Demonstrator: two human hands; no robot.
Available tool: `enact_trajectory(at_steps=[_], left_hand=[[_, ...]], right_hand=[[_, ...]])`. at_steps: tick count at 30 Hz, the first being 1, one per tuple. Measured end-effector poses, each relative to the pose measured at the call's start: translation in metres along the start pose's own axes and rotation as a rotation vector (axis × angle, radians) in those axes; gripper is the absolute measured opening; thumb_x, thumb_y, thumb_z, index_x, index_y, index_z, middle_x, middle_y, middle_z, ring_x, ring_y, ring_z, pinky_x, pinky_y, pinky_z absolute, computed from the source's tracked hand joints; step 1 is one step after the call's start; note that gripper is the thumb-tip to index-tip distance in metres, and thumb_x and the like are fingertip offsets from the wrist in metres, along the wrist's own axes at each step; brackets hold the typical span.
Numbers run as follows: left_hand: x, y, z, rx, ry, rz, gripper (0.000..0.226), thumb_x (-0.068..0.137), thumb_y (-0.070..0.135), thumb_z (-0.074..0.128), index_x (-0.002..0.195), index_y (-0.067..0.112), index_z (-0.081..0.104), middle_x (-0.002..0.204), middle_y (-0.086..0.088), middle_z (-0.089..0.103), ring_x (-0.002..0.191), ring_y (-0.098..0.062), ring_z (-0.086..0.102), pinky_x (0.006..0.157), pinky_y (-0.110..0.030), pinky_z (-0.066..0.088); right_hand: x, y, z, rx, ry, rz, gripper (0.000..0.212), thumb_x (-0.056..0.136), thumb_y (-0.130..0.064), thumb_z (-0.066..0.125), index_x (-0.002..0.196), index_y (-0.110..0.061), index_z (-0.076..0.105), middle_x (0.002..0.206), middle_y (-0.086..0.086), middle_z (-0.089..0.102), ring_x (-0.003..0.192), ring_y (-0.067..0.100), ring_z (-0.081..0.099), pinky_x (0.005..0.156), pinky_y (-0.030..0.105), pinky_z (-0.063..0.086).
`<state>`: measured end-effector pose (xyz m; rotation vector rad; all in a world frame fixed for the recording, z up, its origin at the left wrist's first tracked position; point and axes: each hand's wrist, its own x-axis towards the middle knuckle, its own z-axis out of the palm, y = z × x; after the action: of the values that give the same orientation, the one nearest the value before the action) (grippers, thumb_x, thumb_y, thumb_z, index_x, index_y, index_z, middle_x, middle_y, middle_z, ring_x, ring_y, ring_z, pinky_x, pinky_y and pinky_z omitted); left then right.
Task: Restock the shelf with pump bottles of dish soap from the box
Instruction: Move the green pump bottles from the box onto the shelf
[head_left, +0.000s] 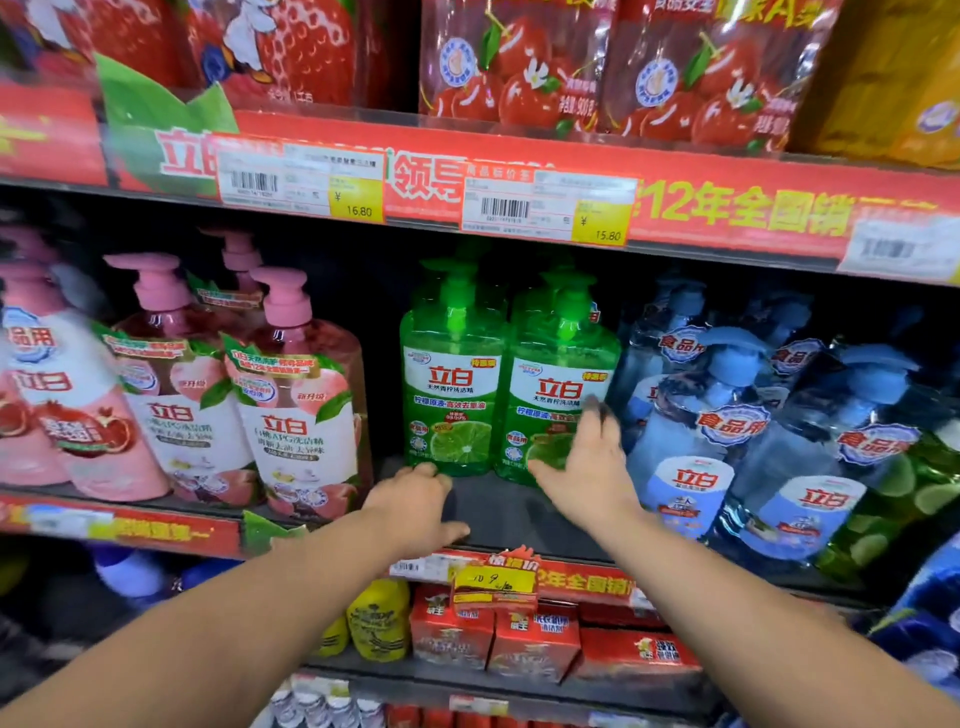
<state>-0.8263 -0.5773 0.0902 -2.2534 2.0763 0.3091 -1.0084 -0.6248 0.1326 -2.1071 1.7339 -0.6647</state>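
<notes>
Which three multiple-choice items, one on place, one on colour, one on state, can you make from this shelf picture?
1. The green bottles stand: A on the top shelf; B between pink bottles and blue bottles; C on the floor.
2. The pink bottles' pumps are: A pink; B white; C black.
3. The left hand and right hand are: A both fists; B both gripping bottles; C both open.
Key: B, pink stands left of them and blue right; A, pumps match the bottles; C, fingers are extended and grip nothing.
</notes>
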Motion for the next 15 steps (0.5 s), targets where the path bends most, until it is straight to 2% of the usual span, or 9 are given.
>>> enact_trajectory(at_steps=[2, 5, 8, 11, 15], left_hand=[[-0.009, 0.001, -0.001, 0.011, 0.038, 0.003, 0.062, 0.084, 0.055, 0.052, 0.132, 0.016, 0.044, 0.133, -0.007, 0.044, 0.124, -0.028, 0.043, 0.098, -0.042, 0.042], [-0.026, 0.001, -0.001, 0.012, 0.066, 0.006, 0.061, 0.085, 0.053, 0.052, 0.133, 0.015, 0.044, 0.137, -0.007, 0.042, 0.127, -0.028, 0.041, 0.101, -0.042, 0.041], [-0.044, -0.005, -0.004, 0.026, 0.099, 0.022, 0.059, 0.086, 0.052, 0.051, 0.131, 0.014, 0.044, 0.135, -0.009, 0.044, 0.125, -0.029, 0.044, 0.098, -0.042, 0.042], [-0.067, -0.019, -0.006, -0.006, 0.141, 0.020, 0.056, 0.087, 0.051, 0.051, 0.126, 0.011, 0.046, 0.128, -0.010, 0.046, 0.119, -0.031, 0.048, 0.090, -0.043, 0.044], [-0.119, -0.065, 0.005, -0.059, 0.168, -0.050, 0.062, 0.086, 0.053, 0.052, 0.133, 0.014, 0.042, 0.139, -0.009, 0.041, 0.125, -0.030, 0.045, 0.095, -0.044, 0.045]], right_hand=[[-0.012, 0.000, 0.001, -0.234, -0.001, -0.183, 0.093, 0.083, -0.041, 0.063, 0.149, -0.016, 0.003, 0.157, 0.007, 0.004, 0.143, 0.033, 0.015, 0.113, 0.048, 0.023], [-0.027, -0.005, 0.003, -0.451, -0.151, -0.347, 0.083, 0.087, -0.046, 0.055, 0.150, -0.024, 0.006, 0.160, 0.002, -0.001, 0.147, 0.030, 0.002, 0.115, 0.053, 0.013], [-0.037, -0.019, 0.004, -0.495, -0.262, -0.359, 0.076, 0.088, -0.047, 0.054, 0.149, -0.025, 0.014, 0.160, 0.001, 0.007, 0.147, 0.029, 0.004, 0.115, 0.054, 0.012], [-0.048, -0.041, 0.008, -0.503, -0.297, -0.384, 0.074, 0.088, -0.046, 0.053, 0.149, -0.025, 0.016, 0.159, 0.001, 0.014, 0.147, 0.029, 0.008, 0.115, 0.054, 0.014], [-0.077, -0.090, 0.034, -0.507, -0.359, -0.460, 0.074, 0.089, -0.046, 0.052, 0.150, -0.025, 0.016, 0.157, -0.001, 0.018, 0.146, 0.027, 0.011, 0.115, 0.052, 0.015]])
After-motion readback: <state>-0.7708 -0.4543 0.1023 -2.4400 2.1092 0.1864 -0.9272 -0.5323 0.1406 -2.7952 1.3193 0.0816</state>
